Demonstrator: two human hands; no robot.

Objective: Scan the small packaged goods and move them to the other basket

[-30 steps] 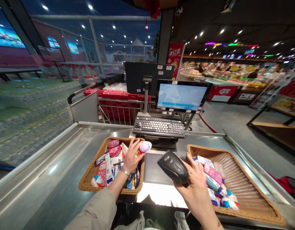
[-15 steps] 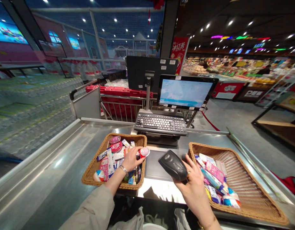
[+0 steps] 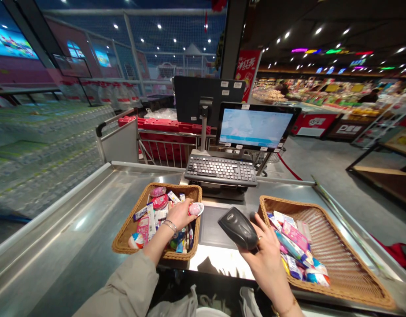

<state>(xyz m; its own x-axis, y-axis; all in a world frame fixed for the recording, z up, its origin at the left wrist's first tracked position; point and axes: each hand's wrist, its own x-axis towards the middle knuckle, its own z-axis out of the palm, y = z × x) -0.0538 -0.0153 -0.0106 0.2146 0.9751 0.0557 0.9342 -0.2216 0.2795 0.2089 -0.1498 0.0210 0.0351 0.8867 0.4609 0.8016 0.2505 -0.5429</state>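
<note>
Left hand clasps a pink, white-rimmed, egg-shaped package; right hand grips a black scanner.

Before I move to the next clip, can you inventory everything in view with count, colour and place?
counter: 1, silver metal, foreground
left basket: 1, brown wicker, on counter
right basket: 1, brown wicker, on counter
small packages: many, mixed colours, in both baskets
egg-shaped item: 1, pink and white, at left basket's right rim
scanner: 1, black, between baskets
keyboard: 1, black, behind baskets
lit screen: 1, blue-white, behind keyboard
second monitor: 1, black, back showing
cart: 1, grey, beyond counter
bottle packs: uncountable, clear and green, far left
banner: 1, red, background
left hand: 1, grey-beige sleeve, holding egg-shaped item
right hand: 1, bare wrist with gold-coloured bracelet, holding scanner
</note>
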